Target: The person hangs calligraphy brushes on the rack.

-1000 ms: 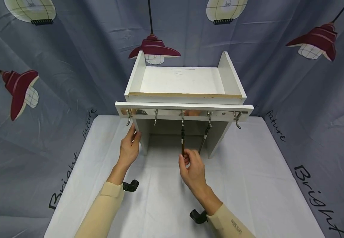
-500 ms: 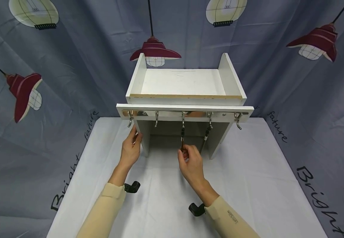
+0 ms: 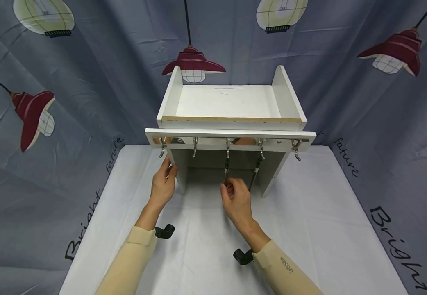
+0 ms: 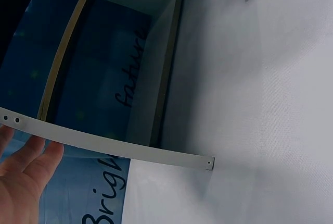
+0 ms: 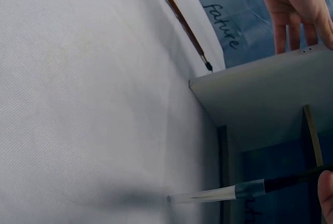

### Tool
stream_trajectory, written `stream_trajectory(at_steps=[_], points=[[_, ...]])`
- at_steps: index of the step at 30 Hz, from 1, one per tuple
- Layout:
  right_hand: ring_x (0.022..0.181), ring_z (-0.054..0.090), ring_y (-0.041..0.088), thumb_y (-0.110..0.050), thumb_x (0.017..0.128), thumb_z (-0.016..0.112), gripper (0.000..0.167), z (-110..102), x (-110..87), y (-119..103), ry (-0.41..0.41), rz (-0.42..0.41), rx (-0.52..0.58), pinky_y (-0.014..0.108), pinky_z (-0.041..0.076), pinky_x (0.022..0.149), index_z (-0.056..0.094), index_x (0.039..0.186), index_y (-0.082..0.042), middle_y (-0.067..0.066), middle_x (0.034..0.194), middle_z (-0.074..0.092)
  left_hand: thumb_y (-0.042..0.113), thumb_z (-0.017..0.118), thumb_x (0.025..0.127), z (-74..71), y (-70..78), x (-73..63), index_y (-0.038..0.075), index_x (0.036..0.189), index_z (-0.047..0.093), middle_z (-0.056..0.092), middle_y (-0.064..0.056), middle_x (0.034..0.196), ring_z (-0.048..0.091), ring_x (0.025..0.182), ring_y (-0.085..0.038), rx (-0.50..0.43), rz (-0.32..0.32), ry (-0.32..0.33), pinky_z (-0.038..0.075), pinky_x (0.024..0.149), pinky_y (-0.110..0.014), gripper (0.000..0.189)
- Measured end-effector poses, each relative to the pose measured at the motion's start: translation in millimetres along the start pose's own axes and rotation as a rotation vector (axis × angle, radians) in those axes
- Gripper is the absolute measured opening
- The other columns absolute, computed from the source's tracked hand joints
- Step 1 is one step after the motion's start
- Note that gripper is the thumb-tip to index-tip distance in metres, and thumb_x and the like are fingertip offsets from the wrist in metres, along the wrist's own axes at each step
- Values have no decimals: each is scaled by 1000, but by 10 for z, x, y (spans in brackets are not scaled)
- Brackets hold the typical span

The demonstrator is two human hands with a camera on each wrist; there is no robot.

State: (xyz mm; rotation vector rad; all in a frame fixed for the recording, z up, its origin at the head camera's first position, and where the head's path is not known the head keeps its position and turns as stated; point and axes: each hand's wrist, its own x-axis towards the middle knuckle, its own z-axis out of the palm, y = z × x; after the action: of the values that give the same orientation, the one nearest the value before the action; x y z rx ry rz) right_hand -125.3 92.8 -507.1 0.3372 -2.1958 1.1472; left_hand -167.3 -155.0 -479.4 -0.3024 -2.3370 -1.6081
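A white wooden shelf [image 3: 232, 125] with a row of metal hooks stands at the back of the table. My left hand [image 3: 162, 186] grips its left side panel [image 4: 104, 144], the fingers against the outer face. My right hand [image 3: 237, 200] pinches a slim paintbrush [image 3: 227, 166] below the middle hook [image 3: 228, 147]. In the right wrist view that paintbrush [image 5: 250, 188] shows a clear cover on its tip. Another dark brush [image 3: 255, 172] hangs from the hook to the right.
White cloth [image 3: 206, 262] covers the table. A patterned curtain [image 3: 125, 73] stands behind it. A brown-handled brush [image 5: 184, 23] crosses the upper right wrist view; whether it lies on the cloth cannot be told. Black wrist cameras [image 3: 164, 231] jut from both cuffs.
My right hand has risen a little toward the hooks along the brush, covering more of its handle. My left hand has stayed on the side panel; the head view has shifted slightly.
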Motion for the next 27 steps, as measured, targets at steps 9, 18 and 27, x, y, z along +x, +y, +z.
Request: stream_trajectory(at_steps=[9, 18, 27], points=[[70, 66, 20, -6, 91, 77, 16, -23, -7, -19, -6, 12, 20, 31, 57, 56, 69, 103, 1, 12, 88, 64, 20, 51, 110, -3, -56, 2, 15, 164, 30, 39, -15, 164, 56, 136, -43, 4, -3, -8, 50, 109, -56, 58], [72, 65, 21, -8, 89, 80, 31, -98, 12, -95, 22, 9, 38, 34, 57, 58, 68, 116, 3, 13, 90, 64, 19, 51, 110, -3, -48, 0, 14, 163, 31, 40, -17, 163, 57, 135, -42, 2, -4, -6, 50, 109, -55, 57], [77, 63, 20, -8, 88, 81, 42, -259, -21, -268, 17, 1, 68, 25, 56, 63, 66, 126, 1, 15, 95, 64, 13, 52, 109, 26, -66, 6, 10, 163, 31, 40, -20, 162, 56, 134, -46, 6, -7, 8, 49, 107, -59, 57]])
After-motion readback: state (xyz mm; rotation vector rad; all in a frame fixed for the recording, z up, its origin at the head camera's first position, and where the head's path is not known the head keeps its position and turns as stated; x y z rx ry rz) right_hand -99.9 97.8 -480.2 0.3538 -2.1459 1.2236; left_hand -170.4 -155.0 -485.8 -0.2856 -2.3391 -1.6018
